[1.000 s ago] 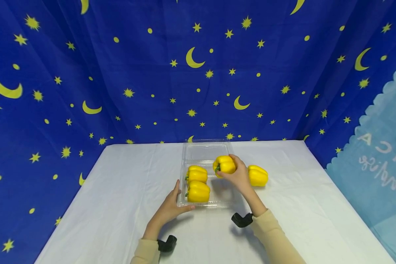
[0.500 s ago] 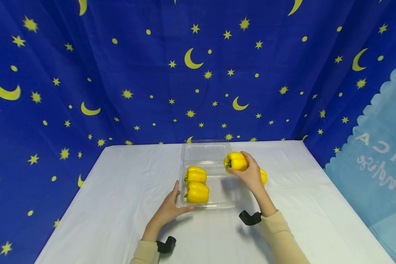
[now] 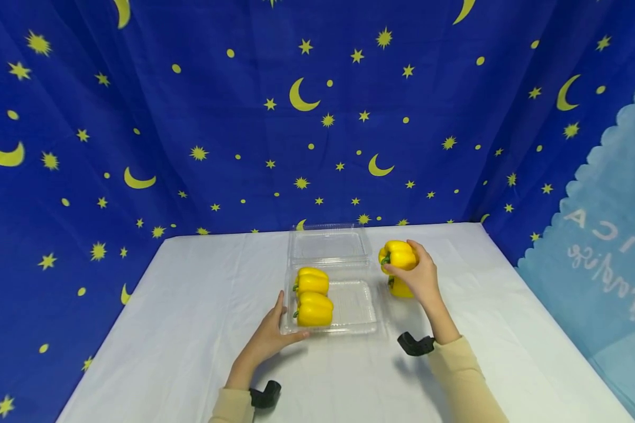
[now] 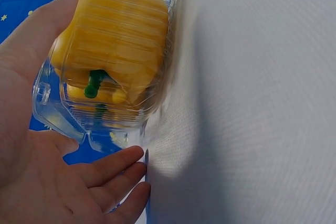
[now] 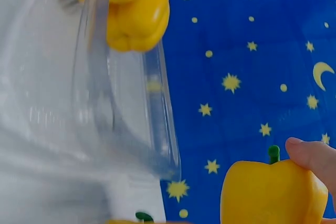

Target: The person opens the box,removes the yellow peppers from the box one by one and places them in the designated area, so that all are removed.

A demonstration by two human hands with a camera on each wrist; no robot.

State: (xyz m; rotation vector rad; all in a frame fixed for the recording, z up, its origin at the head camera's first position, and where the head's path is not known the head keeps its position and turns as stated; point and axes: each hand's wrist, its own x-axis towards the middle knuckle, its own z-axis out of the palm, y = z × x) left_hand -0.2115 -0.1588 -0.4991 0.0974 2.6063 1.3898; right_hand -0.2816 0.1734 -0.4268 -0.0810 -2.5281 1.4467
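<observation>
My right hand (image 3: 425,281) holds a yellow bell pepper (image 3: 398,254) above the table, right of a clear plastic clamshell container (image 3: 353,302). In the right wrist view the thumb lies beside the green stem of this pepper (image 5: 270,195). Another yellow bell pepper (image 3: 400,288) lies on the table just below it, partly covered by the hand. Inside the left half of the container, two yellow bell peppers (image 3: 314,309) lie one behind the other, stems facing left. At the container's front left corner, my left hand (image 3: 267,335) touches the wall with its fingers extended.
The container's lid (image 3: 329,244) lies folded back toward the rear edge of the white-covered table (image 3: 211,305). A blue cloth (image 3: 233,117) with moons and stars hangs behind and at the sides. Light blue fabric (image 3: 603,270) hangs at the right.
My right hand has carried its pepper rightward, from over the container to over the pepper on the table. The left hand stays at the container's corner.
</observation>
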